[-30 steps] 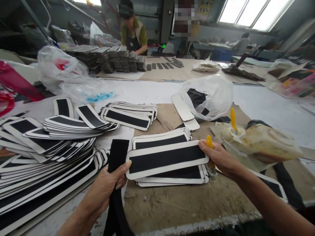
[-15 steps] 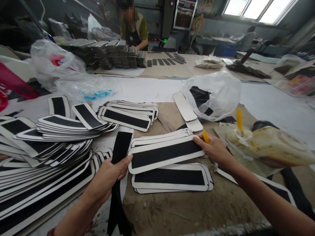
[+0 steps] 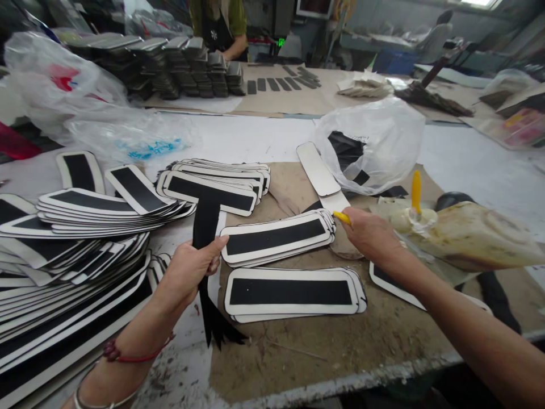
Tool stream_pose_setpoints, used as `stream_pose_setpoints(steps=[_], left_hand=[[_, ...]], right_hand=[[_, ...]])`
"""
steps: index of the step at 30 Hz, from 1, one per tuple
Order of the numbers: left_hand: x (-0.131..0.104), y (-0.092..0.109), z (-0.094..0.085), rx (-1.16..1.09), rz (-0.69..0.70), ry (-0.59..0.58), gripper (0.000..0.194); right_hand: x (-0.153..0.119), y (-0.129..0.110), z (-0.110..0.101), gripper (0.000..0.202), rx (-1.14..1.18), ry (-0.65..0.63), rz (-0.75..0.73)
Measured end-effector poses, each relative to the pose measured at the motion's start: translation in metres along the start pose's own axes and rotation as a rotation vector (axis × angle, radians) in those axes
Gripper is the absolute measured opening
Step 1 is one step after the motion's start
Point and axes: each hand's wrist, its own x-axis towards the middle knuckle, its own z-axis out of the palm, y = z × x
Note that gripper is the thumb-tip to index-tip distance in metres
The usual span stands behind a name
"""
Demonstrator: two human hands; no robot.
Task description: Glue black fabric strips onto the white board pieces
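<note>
A bundle of black fabric-like strips (image 3: pixel 207 221) is gripped in my left hand (image 3: pixel 198 264), with the loose ends hanging below the fist. The left thumb tip is at the left end of a white-bordered black panel (image 3: pixel 276 237), top of a small stack. My right hand (image 3: pixel 374 236) is closed around a yellow-handled tool (image 3: pixel 342 217). The tool's other end is hidden by the hand. That hand is just right of the stack, apart from it. Nearer to me lies a second stack of similar panels (image 3: pixel 293 291), flat on brown board.
Fanned piles of panels (image 3: pixel 76 318) fill the left side. A third stack (image 3: pixel 208 192) lies behind my left hand. Plastic bags (image 3: pixel 395 136) stand at the back. On the right, a yellow-handled implement (image 3: pixel 416 193) stands in a plastic-wrapped container (image 3: pixel 481 233). Across the table, a person (image 3: pixel 219 34) works.
My right hand has let go of the panel's right end and drawn slightly away, keeping the yellow-handled tool. The left hand still grips the black strips. The view has shifted.
</note>
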Motion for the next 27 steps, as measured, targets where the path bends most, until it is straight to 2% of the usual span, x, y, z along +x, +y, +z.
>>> stream_pose_setpoints(steps=[4,6,9,12,16,22,27], left_hand=[[0.0,-0.005,-0.002,-0.032,0.012,-0.019,0.03],[-0.001,-0.003,-0.002,-0.053,0.014,-0.01,0.027],[-0.003,0.009,-0.002,-0.171,0.013,-0.04,0.031],[-0.007,0.027,-0.002,-0.277,0.014,-0.076,0.032],[-0.006,0.037,-0.005,-0.271,0.006,-0.121,0.031],[0.008,0.018,-0.01,-0.199,-0.057,-0.2,0.03],[0.001,0.012,-0.022,-0.195,-0.064,-0.215,0.03]], right_hand=[[-0.04,-0.011,0.005,0.029,0.157,-0.177,-0.283],[-0.057,-0.02,0.011,0.037,0.184,-0.245,-0.402],[-0.073,-0.032,0.015,0.057,0.159,-0.293,-0.48],[-0.077,-0.036,0.014,0.06,0.144,-0.312,-0.49],[-0.078,-0.037,0.011,0.058,0.124,-0.284,-0.507],[-0.086,-0.045,0.011,0.046,0.068,-0.148,-0.504],[-0.089,-0.045,0.006,0.036,0.006,-0.068,-0.511]])
